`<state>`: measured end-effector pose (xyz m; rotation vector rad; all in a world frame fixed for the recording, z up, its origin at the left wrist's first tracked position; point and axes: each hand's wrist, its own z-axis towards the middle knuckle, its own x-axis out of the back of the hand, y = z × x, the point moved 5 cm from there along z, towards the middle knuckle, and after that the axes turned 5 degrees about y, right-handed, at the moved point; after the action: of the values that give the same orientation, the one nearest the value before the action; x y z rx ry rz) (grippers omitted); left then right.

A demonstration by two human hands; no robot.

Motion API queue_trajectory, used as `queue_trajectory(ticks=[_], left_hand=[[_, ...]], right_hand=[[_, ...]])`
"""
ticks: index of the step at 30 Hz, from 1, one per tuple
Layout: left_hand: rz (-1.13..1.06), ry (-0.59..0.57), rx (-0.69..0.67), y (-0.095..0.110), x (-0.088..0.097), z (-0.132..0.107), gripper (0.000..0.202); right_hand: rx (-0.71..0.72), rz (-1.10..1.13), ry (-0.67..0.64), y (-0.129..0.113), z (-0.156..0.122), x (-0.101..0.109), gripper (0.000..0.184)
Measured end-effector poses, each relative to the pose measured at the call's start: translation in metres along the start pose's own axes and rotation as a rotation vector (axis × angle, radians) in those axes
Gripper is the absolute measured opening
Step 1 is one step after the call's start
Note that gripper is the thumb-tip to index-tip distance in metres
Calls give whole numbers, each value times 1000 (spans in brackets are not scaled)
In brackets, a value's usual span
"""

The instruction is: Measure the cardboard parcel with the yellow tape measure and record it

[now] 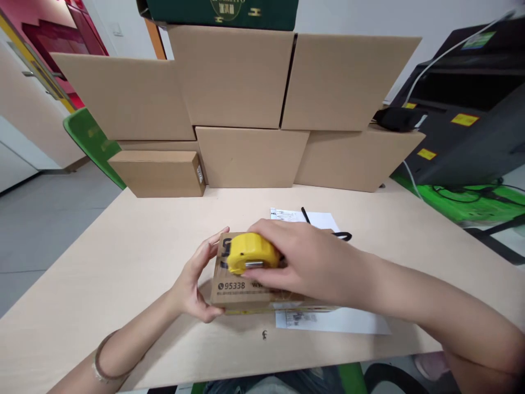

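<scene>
On box [235, 289]: right hand [305, 261] (clasping tape measure [247, 253]).

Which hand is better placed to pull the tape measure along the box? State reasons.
Right, probably. The right hand grips the yellow tape measure on top of the small box; the left hand clasps the box's left end, steadying it.

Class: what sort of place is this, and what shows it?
Probably an office packing or mailing corner: plain cardboard boxes stacked along the table, a black printer-like machine beside it, and a yellow tape measure held by the right hand on a small carton in the left hand.
</scene>
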<state>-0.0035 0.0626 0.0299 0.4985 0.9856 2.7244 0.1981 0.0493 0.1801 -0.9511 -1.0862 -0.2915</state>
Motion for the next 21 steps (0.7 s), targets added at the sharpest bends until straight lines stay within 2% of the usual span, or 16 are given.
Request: queue_trajectory(ticks=[2,5,7,10,12,14,17,19,21], left_hand=[[-12,-27,-42,0,-1,2,108],[-76,-7,55,-5,-1,-1,122],[-111,52,147,-9,1,-9,133],[-101,145,257,-15,7,-23,139],[-88,166,258,-16,9,-26,136],[-71,132,187,-12,8,-21,126],[1,10,69,0,1,-5,100],[42,-35,43,6,-1,5,87],[60,-45,28,10,-2,10,83]], right_hand=[[-66,-5,37,11,-8,6,28],[-118,6,65,16,-9,9,32],[-59,45,56,7,-1,6,32],[52,63,18,-12,14,-5,26],[75,33,-1,-18,21,-10,22],[67,23,-19,-15,22,-11,21],[10,41,-26,5,8,-1,23],[-69,44,-12,28,-14,13,23],[-145,32,-20,57,-46,29,25]])
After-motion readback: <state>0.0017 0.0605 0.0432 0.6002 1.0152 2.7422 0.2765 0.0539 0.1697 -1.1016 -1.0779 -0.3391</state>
